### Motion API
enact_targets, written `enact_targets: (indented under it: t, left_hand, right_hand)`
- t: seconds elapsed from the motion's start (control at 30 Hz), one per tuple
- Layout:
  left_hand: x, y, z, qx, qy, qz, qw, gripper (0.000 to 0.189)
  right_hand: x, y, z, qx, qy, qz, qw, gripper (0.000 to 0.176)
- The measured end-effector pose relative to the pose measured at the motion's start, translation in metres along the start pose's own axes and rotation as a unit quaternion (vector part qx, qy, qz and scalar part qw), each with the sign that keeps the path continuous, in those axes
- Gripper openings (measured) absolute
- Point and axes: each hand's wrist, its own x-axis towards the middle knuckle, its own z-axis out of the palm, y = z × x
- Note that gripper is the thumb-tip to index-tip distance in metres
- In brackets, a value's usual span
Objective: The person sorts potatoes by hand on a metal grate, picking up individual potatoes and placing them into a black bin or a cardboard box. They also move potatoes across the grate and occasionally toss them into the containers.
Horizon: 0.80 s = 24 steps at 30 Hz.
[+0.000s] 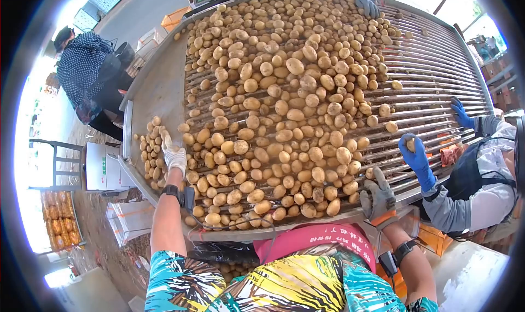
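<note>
Potatoes [284, 115] lie thickly over a sorting table of metal bars [432, 65]. My left hand [176, 157], in a pale glove, reaches over the table's left part. Its fingers are stretched out against a cluster of smaller potatoes [152, 148] on the flat metal side tray [158, 90]. What lies under the fingers is partly hidden. At the front edge, my right hand [378, 198], in a grey glove with an orange cuff, has its fingers apart over the bars. It is beside the right edge of the potato pile, and I see nothing held in it.
On the right, a co-worker's blue-gloved hand [418, 161] holds a small potato; the other blue glove [461, 114] is over the bars. A grey-blue glove [368, 6] reaches in from the far side. Another person [87, 65] stands left, near white crates [131, 221].
</note>
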Motion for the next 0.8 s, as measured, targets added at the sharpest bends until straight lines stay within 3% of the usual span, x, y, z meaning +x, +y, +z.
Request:
enact_targets:
  t: [0.07,0.13,0.2,0.27,0.3,0.33,0.37,0.43,0.47,0.53,0.6,0.63,0.7,0.77,0.8]
  left_hand:
    - [-0.01,0.016,-0.001,-0.16,0.028,-0.073,0.984,0.082]
    - [-0.02,0.019,0.001,-0.108,0.074,-0.044,0.99,0.081]
    - [-0.053,0.074,-0.02,-0.228,0.041,-0.029,0.972,0.082]
    - [-0.085,0.085,-0.017,-0.219,-0.041,-0.05,0.974,0.085]
    - [-0.107,0.094,-0.008,-0.291,-0.047,-0.018,0.955,0.087]
    - [-0.132,0.137,-0.02,-0.353,-0.078,-0.049,0.931,0.09]
    - [-0.15,0.123,-0.003,-0.398,-0.084,-0.011,0.914,0.093]
    - [-0.182,0.18,-0.029,-0.563,-0.204,-0.138,0.789,0.099]
    - [-0.194,0.178,-0.028,-0.618,-0.278,-0.177,0.714,0.097]
    - [-0.214,0.197,-0.035,-0.704,-0.364,-0.173,0.584,0.094]
    - [-0.226,0.212,-0.043,-0.782,-0.437,-0.197,0.398,0.092]
    - [-0.233,0.216,-0.043,-0.803,-0.456,-0.174,0.343,0.088]
    - [-0.246,0.218,-0.033,-0.687,-0.456,-0.176,0.537,0.079]
    - [-0.239,0.223,-0.023,-0.795,-0.477,-0.246,0.283,0.076]
    - [-0.24,0.223,-0.024,-0.75,-0.469,-0.254,0.391,0.079]
  right_hand:
    - [0.001,0.002,0.0,-0.002,0.015,-0.022,1.0,0.031]
    - [0.001,0.003,0.0,-0.008,0.013,-0.025,1.0,0.031]
    - [0.0,0.001,-0.001,-0.011,0.007,-0.026,1.0,0.032]
    - [0.002,-0.002,-0.004,-0.008,-0.004,-0.02,1.0,0.033]
    - [0.002,-0.002,-0.003,-0.009,-0.004,-0.021,1.0,0.033]
    - [0.002,-0.001,-0.003,-0.006,-0.001,-0.025,1.0,0.032]
    - [0.002,0.001,-0.002,-0.004,0.002,-0.029,1.0,0.032]
    - [0.003,0.0,-0.001,-0.004,0.007,-0.034,0.999,0.031]
    - [0.003,0.0,-0.001,-0.002,0.014,-0.037,0.999,0.03]
    - [0.002,0.004,0.003,0.014,0.011,-0.02,1.0,0.028]
    - [0.001,0.005,0.003,-0.002,0.034,-0.046,0.998,0.026]
    - [0.001,0.007,0.005,0.011,0.038,-0.05,0.998,0.024]
    - [0.003,0.002,-0.002,0.015,0.031,-0.047,0.998,0.022]
    - [0.004,-0.006,-0.01,0.021,0.027,-0.028,0.999,0.021]
    - [0.005,-0.012,-0.014,0.018,0.024,-0.012,0.999,0.021]
